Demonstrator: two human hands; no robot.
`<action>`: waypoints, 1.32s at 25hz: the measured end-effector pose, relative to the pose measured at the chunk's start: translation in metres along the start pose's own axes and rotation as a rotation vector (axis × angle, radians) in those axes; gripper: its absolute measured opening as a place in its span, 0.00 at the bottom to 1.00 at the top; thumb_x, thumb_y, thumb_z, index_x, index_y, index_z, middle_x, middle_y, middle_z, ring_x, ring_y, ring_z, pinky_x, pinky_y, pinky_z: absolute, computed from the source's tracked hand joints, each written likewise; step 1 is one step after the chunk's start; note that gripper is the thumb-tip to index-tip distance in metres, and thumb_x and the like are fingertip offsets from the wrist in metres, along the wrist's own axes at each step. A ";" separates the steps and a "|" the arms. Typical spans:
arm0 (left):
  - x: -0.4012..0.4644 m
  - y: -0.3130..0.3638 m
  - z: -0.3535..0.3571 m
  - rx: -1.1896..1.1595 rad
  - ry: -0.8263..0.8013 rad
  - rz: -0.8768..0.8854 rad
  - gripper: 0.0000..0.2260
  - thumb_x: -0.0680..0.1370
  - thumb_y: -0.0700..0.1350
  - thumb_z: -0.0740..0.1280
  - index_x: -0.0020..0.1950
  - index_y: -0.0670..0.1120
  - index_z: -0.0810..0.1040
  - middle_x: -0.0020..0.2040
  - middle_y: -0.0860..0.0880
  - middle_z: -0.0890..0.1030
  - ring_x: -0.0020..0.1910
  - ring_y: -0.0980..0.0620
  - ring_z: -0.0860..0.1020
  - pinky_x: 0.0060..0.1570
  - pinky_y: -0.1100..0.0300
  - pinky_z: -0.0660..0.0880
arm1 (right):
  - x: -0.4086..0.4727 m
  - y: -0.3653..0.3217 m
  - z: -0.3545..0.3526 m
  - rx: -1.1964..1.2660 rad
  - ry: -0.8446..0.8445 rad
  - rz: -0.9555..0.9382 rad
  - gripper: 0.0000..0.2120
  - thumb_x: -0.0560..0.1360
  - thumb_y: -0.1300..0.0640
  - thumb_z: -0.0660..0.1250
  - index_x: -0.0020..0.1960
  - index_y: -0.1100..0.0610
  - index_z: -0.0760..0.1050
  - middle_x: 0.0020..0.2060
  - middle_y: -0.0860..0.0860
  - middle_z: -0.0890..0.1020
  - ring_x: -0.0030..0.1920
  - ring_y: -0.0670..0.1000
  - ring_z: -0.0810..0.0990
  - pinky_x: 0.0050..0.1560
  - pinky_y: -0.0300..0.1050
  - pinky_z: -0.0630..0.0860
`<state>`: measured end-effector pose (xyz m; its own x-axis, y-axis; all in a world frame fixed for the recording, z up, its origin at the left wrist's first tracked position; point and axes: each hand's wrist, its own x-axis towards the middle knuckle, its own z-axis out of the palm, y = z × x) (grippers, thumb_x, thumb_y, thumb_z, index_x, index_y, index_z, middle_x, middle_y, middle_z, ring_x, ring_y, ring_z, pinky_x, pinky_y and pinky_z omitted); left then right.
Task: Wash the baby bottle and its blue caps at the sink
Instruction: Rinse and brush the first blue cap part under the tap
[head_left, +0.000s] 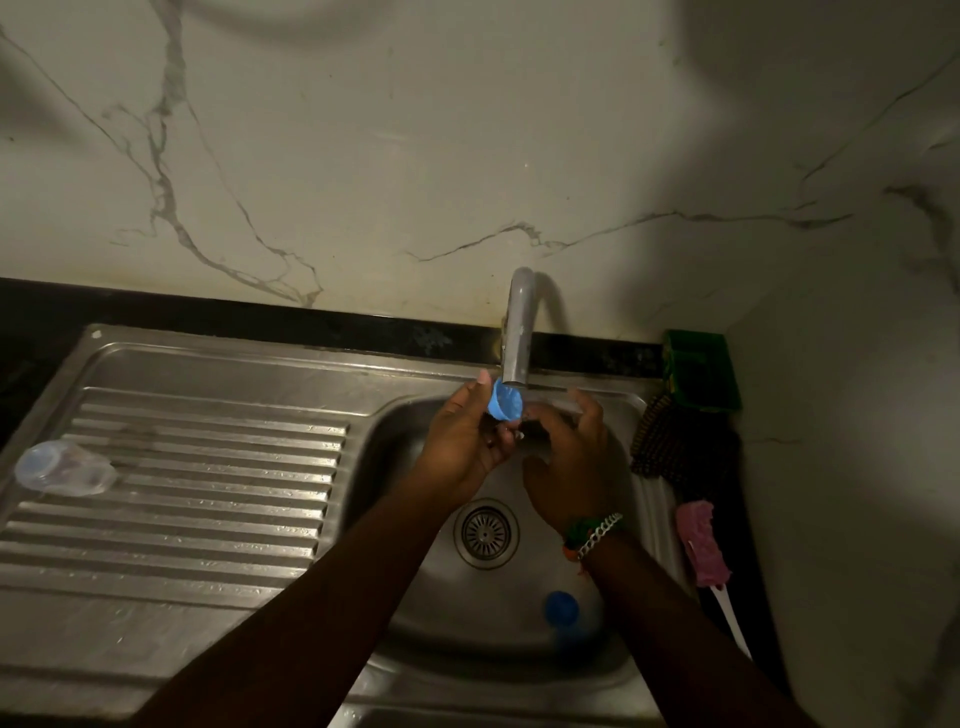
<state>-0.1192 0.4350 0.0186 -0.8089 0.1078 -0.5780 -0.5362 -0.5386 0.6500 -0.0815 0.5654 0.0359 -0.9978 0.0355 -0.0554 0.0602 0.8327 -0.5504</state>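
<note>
Left hand (462, 436) pinches a blue cap (505, 399) right under the tap spout (518, 332). Right hand (566, 462) cups loosely beside it, fingers spread (holding nothing I can make out).

Home kitchen: steel sink (218, 364), marble wall (415, 156).

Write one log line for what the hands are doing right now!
left hand: holds blue cap under tap | right hand: beside, grip unclear | second blue cap: in sink | clear bottle: on drainboard
</note>
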 end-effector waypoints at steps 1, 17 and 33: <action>0.000 0.003 0.000 -0.018 0.003 -0.002 0.16 0.82 0.54 0.65 0.61 0.44 0.79 0.46 0.43 0.86 0.43 0.48 0.80 0.40 0.60 0.80 | -0.003 0.003 0.001 0.023 -0.019 0.006 0.27 0.72 0.64 0.70 0.69 0.50 0.74 0.77 0.56 0.60 0.75 0.57 0.62 0.70 0.36 0.60; -0.002 0.002 0.004 -0.027 -0.033 0.002 0.14 0.84 0.51 0.64 0.59 0.42 0.80 0.50 0.42 0.86 0.45 0.48 0.84 0.41 0.60 0.82 | -0.010 -0.004 0.002 -0.062 0.049 -0.074 0.32 0.69 0.65 0.70 0.72 0.48 0.72 0.76 0.57 0.61 0.73 0.60 0.65 0.65 0.43 0.65; -0.008 0.005 0.020 0.148 0.033 -0.093 0.25 0.86 0.59 0.52 0.44 0.41 0.74 0.31 0.45 0.70 0.29 0.52 0.68 0.34 0.61 0.67 | -0.002 -0.015 -0.010 0.488 0.200 -0.019 0.02 0.78 0.64 0.69 0.49 0.63 0.80 0.40 0.48 0.81 0.38 0.30 0.79 0.37 0.20 0.71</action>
<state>-0.1202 0.4482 0.0359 -0.7469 0.1232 -0.6534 -0.6402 -0.3985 0.6567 -0.0805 0.5580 0.0524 -0.9816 0.1672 0.0923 -0.0004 0.4817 -0.8764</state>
